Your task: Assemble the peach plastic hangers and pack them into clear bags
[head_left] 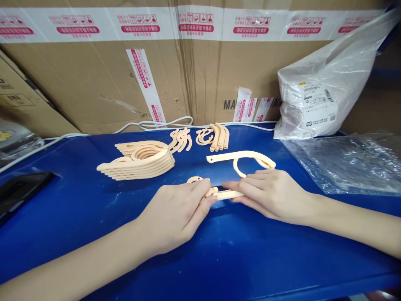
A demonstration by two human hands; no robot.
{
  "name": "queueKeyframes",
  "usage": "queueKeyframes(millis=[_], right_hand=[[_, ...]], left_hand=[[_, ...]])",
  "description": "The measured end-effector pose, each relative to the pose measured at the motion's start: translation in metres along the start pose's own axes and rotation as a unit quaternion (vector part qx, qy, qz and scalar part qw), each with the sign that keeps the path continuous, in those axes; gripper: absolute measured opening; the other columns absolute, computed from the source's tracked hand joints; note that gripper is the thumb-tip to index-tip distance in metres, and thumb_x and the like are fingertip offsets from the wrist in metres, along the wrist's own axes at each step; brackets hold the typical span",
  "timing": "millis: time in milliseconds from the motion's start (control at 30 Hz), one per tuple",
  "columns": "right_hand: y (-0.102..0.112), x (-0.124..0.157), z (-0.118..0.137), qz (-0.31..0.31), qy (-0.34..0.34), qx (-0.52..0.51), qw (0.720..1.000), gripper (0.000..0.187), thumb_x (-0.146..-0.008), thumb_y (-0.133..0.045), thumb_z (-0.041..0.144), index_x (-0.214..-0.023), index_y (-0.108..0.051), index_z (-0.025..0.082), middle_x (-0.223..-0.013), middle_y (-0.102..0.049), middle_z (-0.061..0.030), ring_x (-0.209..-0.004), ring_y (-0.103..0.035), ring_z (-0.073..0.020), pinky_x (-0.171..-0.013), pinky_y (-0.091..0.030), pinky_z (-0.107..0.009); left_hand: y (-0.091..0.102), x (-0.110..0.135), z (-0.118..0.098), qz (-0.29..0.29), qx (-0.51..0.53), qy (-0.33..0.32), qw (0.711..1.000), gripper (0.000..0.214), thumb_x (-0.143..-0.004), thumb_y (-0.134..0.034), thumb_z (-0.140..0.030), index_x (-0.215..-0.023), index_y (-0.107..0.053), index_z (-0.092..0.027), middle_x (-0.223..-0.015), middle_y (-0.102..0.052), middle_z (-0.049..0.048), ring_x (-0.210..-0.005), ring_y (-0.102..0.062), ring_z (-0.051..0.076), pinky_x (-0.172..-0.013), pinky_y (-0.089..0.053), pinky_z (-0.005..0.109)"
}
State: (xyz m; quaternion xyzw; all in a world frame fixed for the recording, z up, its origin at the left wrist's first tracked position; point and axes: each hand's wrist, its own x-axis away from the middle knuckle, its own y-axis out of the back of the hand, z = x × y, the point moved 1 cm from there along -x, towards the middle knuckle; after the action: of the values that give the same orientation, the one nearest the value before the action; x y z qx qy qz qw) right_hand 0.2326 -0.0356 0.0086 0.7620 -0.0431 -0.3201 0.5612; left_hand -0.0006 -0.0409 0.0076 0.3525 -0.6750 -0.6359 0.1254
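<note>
Hanger strip [227,194] is lying flat on the blue table [250,259] between both hands, its long axis running left to right. The left hand [175,215] and right hand [269,194] are each clamping their fingers on one end. A hanger stack [140,161] is sitting finished behind-left, and loose hooks [200,138] are lying unused beyond.

Blue table [94,217], stack of peach hanger parts [138,161] on it, hook pieces [200,138] just behind the stack, 1 loose hanger piece [241,157] right of it, black phone [21,190] far left, clear plastic sheet [344,163] far right
</note>
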Motion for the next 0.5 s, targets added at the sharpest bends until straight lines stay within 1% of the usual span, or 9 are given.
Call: queueKeyframes(millis=[133,233,300,333,433,500], right_hand=[[0.0008,-0.0011,0.0019,-0.038,0.017,0.027,0.999,0.033,-0.105,-0.036,0.028,-0.097,-0.065,0.016,-0.065,-0.066,0.0022,-0.053,-0.059,-0.0116,-0.052,-0.041,-0.028],[0.0005,-0.0014,0.0025,-0.053,0.017,0.042,0.998,0.029,-0.104,-0.04,0.028,-0.093,-0.064,0.016,-0.064,-0.065,0.0027,-0.052,-0.057,-0.0117,-0.051,-0.039,-0.029],[0.0002,-0.0016,0.0028,-0.055,0.018,0.047,0.997,0.03,-0.104,-0.039,0.028,-0.093,-0.064,0.016,-0.063,-0.064,0.0032,-0.052,-0.057,-0.0116,-0.051,-0.039,-0.029],[0.0,-0.0018,0.0029,-0.055,0.02,0.048,0.997,0.03,-0.105,-0.039,0.028,-0.093,-0.064,0.016,-0.063,-0.064,0.0033,-0.052,-0.056,-0.0114,-0.051,-0.038,-0.029],[0.0001,-0.003,0.0031,-0.056,0.024,0.054,0.997,0.032,-0.105,-0.037,0.027,-0.093,-0.065,0.016,-0.064,-0.065,0.0031,-0.052,-0.056,-0.0109,-0.052,-0.038,-0.029],[0.0003,-0.0038,0.0028,-0.061,0.024,0.058,0.996,0.033,-0.105,-0.037,0.027,-0.092,-0.065,0.016,-0.063,-0.064,0.0033,-0.052,-0.054,-0.011,-0.052,-0.038,-0.028]], left_hand=[[0.0002,-0.001,0.0003,-0.014,-0.041,-0.035,0.998,0.031,-0.105,-0.025,-0.04,-0.089,-0.044,-0.021,-0.073,-0.061,-0.0016,-0.058,-0.059,0.016,-0.048,-0.034,0.027],[-0.0009,-0.0016,0.0022,-0.032,-0.078,-0.05,0.995,0.034,-0.106,-0.021,-0.042,-0.091,-0.043,-0.02,-0.069,-0.06,-0.0026,-0.052,-0.059,0.016,-0.043,-0.033,0.026],[-0.0019,-0.0022,0.0039,-0.03,-0.094,-0.048,0.994,0.038,-0.106,-0.017,-0.042,-0.093,-0.044,-0.02,-0.066,-0.06,-0.0029,-0.047,-0.059,0.016,-0.041,-0.032,0.026],[-0.0022,-0.0024,0.0046,-0.018,-0.1,-0.044,0.994,0.041,-0.106,-0.014,-0.044,-0.095,-0.045,-0.019,-0.066,-0.061,-0.0025,-0.046,-0.06,0.017,-0.04,-0.033,0.027],[-0.002,-0.0027,0.0056,0.044,-0.104,-0.028,0.993,0.05,-0.104,-0.007,-0.047,-0.098,-0.047,-0.018,-0.068,-0.065,0.0003,-0.048,-0.066,0.02,-0.039,-0.034,0.028],[-0.0011,-0.0027,0.0054,0.079,-0.104,-0.017,0.991,0.05,-0.104,-0.008,-0.047,-0.099,-0.047,-0.017,-0.07,-0.066,0.0017,-0.05,-0.068,0.022,-0.04,-0.035,0.029]])
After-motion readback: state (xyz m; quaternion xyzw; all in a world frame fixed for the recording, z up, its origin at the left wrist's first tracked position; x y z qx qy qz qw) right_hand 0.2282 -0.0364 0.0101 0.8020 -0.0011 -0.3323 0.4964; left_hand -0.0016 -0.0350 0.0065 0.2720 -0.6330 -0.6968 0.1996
